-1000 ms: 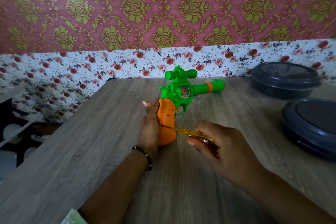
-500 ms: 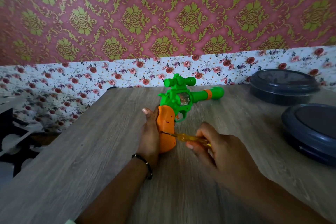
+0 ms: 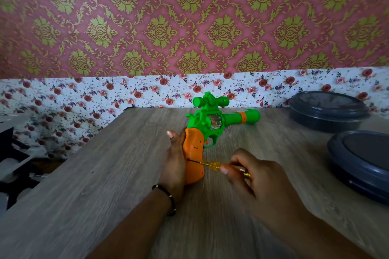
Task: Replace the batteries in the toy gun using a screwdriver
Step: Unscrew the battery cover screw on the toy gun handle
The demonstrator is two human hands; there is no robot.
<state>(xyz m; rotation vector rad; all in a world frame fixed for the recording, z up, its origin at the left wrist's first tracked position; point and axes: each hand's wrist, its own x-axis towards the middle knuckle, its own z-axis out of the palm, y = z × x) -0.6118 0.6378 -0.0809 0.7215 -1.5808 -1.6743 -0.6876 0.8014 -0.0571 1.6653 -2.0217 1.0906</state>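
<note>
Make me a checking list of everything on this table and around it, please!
Surface: wood-grain table, bare in front.
Job's things: green and orange toy gun lying on the table; yellow-handled screwdriver with its tip at the orange handle. No batteries seen.
Clutter: two dark round lidded containers at the right.
Grips: left hand holds the handle from behind; right hand pinches the screwdriver.
Cables: nothing seen.
Surroundings: patterned wallpaper above a floral strip; black and white furniture at the left, unclear.
</note>
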